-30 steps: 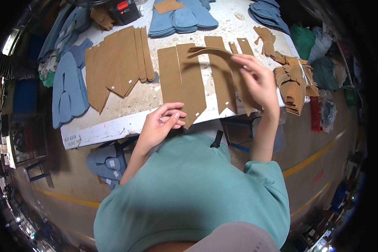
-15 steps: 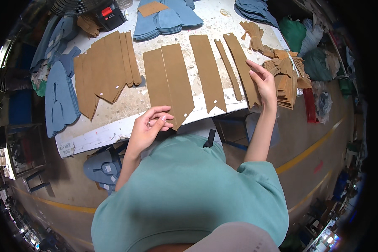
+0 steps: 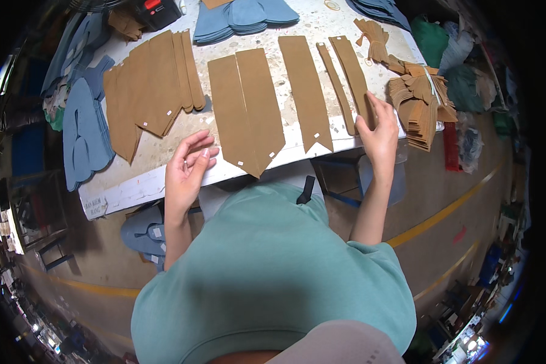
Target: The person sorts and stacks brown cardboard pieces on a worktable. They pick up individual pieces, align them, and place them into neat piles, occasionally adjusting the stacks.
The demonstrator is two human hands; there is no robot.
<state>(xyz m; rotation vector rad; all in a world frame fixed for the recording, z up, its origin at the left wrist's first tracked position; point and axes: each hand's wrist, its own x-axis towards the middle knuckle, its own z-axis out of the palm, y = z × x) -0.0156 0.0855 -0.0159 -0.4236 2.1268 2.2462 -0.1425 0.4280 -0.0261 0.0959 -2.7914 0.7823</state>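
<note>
My left hand (image 3: 189,173) hovers at the table's front edge, fingers loosely bent and apart, holding nothing. Just right of it lie two wide brown cut panels (image 3: 232,115) (image 3: 262,109), side by side, with slanted lower ends and small white stickers. Further right are a brown panel with a notched end (image 3: 306,91) and a thin brown strip (image 3: 338,91). My right hand (image 3: 380,134) is open around the lower end of a wider brown strip (image 3: 350,70); thumb and fingers are spread, and whether they touch it I cannot tell.
Overlapping brown pieces (image 3: 155,91) lie at the left, beside stacked blue pieces (image 3: 82,136). More blue pieces (image 3: 249,18) sit at the back. Tied bundles of brown strips (image 3: 415,100) hang over the right edge of the white table (image 3: 145,193). Bags (image 3: 428,41) stand beyond.
My left hand has moved left, off the wide panels, uncovering their lower ends. My right hand has opened wider at the strip's lower end. The view has shifted slightly.
</note>
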